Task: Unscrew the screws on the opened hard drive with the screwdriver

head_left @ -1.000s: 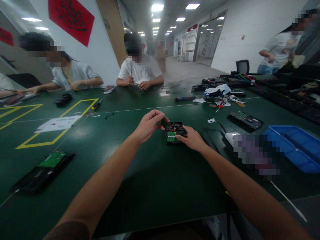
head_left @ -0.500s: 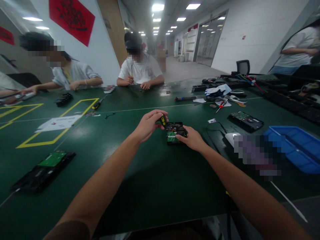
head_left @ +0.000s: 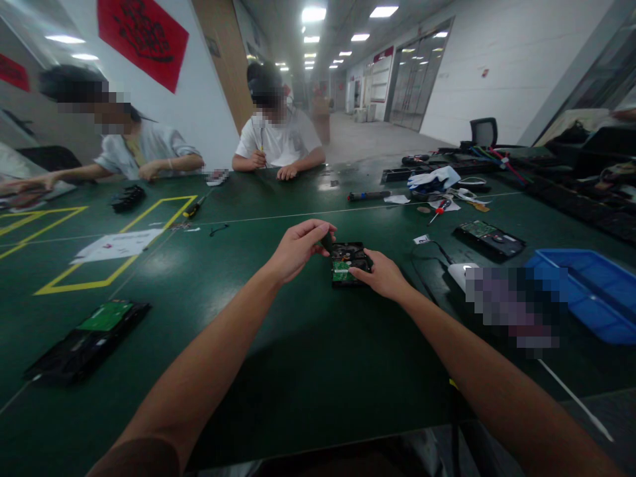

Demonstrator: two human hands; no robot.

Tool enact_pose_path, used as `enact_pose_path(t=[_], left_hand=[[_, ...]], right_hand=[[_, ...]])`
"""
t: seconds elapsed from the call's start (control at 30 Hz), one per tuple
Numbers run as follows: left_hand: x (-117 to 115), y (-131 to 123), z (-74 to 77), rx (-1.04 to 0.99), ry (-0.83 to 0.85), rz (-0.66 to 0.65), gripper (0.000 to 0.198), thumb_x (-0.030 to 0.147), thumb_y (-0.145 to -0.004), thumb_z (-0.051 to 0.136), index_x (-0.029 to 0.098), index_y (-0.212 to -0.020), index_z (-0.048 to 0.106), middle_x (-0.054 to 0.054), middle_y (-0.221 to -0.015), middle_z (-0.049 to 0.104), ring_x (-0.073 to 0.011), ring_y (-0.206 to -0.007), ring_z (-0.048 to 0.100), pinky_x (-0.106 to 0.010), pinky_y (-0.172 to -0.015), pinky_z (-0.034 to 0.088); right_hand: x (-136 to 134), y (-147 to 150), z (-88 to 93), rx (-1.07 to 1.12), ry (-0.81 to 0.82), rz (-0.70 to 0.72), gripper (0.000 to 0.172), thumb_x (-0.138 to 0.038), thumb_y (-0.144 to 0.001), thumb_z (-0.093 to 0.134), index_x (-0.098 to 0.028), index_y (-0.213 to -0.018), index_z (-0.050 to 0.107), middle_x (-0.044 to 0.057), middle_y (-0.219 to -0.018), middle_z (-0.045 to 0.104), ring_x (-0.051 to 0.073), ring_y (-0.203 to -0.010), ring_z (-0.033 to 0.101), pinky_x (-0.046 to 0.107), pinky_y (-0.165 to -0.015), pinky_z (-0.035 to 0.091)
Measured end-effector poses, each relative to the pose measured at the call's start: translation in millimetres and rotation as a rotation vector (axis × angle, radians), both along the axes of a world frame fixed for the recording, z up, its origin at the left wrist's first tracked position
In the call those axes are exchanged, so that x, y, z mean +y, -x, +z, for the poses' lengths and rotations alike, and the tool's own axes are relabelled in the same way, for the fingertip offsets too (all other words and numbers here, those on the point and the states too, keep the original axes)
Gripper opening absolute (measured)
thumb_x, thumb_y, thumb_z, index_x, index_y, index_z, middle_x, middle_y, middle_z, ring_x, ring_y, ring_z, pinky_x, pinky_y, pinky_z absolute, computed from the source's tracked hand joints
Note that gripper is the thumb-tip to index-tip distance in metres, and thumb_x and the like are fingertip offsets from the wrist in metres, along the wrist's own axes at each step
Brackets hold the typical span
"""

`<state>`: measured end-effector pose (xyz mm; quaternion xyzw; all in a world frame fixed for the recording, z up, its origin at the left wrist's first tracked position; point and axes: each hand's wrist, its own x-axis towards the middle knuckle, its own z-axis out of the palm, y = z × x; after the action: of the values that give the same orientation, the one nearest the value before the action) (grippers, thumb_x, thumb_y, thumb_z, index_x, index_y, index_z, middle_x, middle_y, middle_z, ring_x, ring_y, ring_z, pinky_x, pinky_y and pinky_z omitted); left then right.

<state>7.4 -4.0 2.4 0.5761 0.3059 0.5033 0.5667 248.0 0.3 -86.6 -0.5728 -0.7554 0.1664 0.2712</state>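
My left hand (head_left: 301, 250) is closed, its thumb and fingers pinching the dark handle of a screwdriver (head_left: 326, 242). The handle stands upright at the left edge of a hard drive (head_left: 342, 271); where its tip sits is hidden. The drive lies on the table with its green circuit board showing at the near end and dark metal at the far end. My right hand (head_left: 382, 275) grips the drive from the right, thumb resting across the top near the board and fingers along the side.
Another hard drive (head_left: 489, 240) and a blue bin (head_left: 586, 298) lie to the right. A black caddy with a green board (head_left: 89, 334) is at the left. A red screwdriver (head_left: 439, 210) and a yellow-black screwdriver (head_left: 195, 207) lie farther back. Two people sit across the table.
The screwdriver handle has turned in my left fingers: its yellow marks no longer show. My right hand and the drive stay put. A person at the far right has moved mostly out of view.
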Motion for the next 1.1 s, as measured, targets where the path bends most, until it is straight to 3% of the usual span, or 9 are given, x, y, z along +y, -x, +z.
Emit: enact_pose_path(t=[0.17,0.37,0.67,0.9,1.1], left_hand=[[1.3,0.8,0.9,-0.021,0.026,0.02,0.02,0.032,-0.092,0.066,0.016,-0.103,0.067,-0.009,-0.094,0.07,-0.0174,-0.088,0.066,-0.026,-0.065,0.052],[1.0,0.9,1.2,-0.029,0.038,0.036,0.017,0.03,-0.089,0.068,0.016,-0.094,0.059,-0.01,-0.096,0.073,-0.0167,-0.085,0.067,-0.025,-0.064,0.051],[-1.5,1.5,5.1,-0.039,0.057,0.023,0.013,0.027,-0.089,0.064,0.017,-0.096,0.068,-0.011,-0.11,0.071,-0.0211,-0.097,0.068,-0.024,-0.057,0.051],[3.3,2.6,1.3,-0.079,0.065,0.022,0.016,0.025,-0.089,0.062,0.015,-0.095,0.073,-0.012,-0.1,0.071,-0.0221,-0.097,0.068,-0.028,-0.066,0.056],[3.0,1.3,-2.2,-0.071,0.045,0.021,0.02,0.033,-0.089,0.067,0.015,-0.096,0.073,-0.011,-0.1,0.069,-0.0191,-0.094,0.067,-0.025,-0.063,0.053]], right_hand=[[-0.2,-0.9,-1.1,0.01,0.001,0.01,0.055,-0.054,-0.089,0.069,-0.023,-0.134,0.061,0.012,-0.129,0.066,0.03,-0.112,0.064,0.041,-0.093,0.051],[0.2,-2.0,-1.3,0.0,-0.007,0.018,0.056,-0.055,-0.089,0.069,-0.022,-0.134,0.061,0.013,-0.131,0.065,0.03,-0.116,0.063,0.042,-0.096,0.05],[-1.1,-1.1,2.1,-0.022,-0.002,0.012,0.051,-0.052,-0.09,0.069,-0.022,-0.131,0.063,0.012,-0.13,0.067,0.031,-0.118,0.063,0.044,-0.099,0.049],[-0.1,-1.5,1.7,-0.023,-0.015,0.028,0.053,-0.051,-0.09,0.069,-0.022,-0.133,0.062,0.012,-0.129,0.067,0.03,-0.116,0.063,0.043,-0.098,0.049],[1.2,-1.8,0.2,-0.02,-0.011,0.031,0.052,-0.051,-0.091,0.068,-0.022,-0.133,0.062,0.012,-0.128,0.067,0.03,-0.116,0.063,0.043,-0.097,0.049]])
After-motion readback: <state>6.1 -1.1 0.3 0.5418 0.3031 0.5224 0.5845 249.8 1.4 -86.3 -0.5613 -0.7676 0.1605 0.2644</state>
